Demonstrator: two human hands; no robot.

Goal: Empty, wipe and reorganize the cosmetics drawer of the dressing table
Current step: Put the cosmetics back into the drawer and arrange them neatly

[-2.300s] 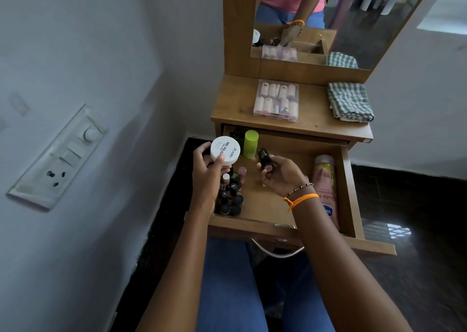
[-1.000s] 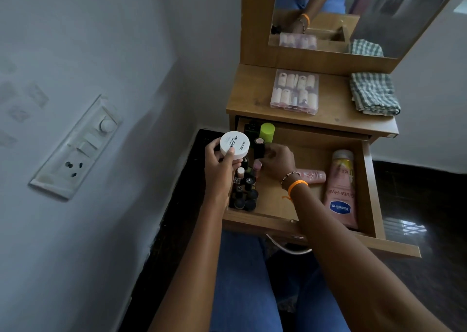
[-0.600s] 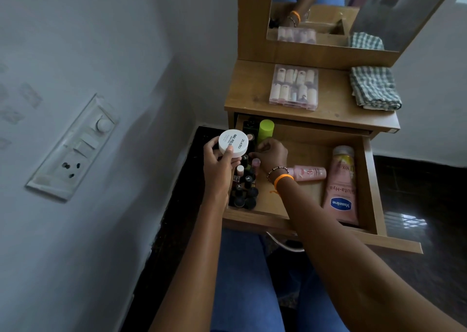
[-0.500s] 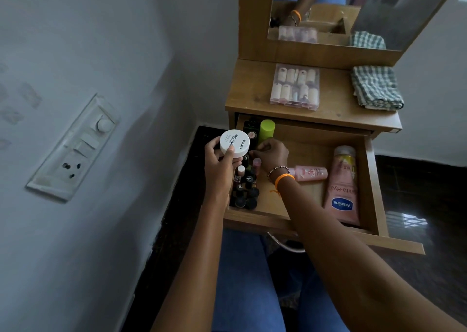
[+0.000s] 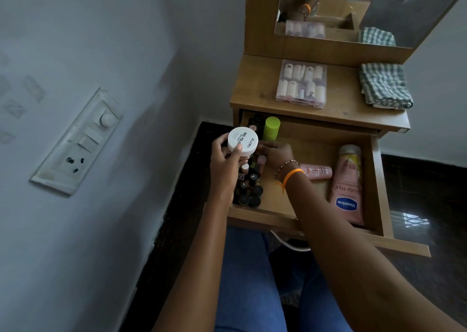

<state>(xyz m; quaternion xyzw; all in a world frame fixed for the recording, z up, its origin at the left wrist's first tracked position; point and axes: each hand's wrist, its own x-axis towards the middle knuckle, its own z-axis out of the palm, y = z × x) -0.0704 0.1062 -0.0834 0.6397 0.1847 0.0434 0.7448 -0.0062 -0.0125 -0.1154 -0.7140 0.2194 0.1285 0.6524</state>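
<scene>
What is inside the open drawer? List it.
Inside the drawer: small bottles, green tube, pink bottle, Vaseline tube. Both hands hide more bottles.

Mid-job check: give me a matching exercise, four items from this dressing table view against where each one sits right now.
Items:
1. white jar
2. checked cloth
3. Vaseline tube
4. lime green bottle

Places:
A. lying along the drawer's right side
B. standing at the drawer's back left
C. held in the left hand
D. folded on the tabletop, right

Pairs: 1-C, 2-D, 3-A, 4-B
</scene>
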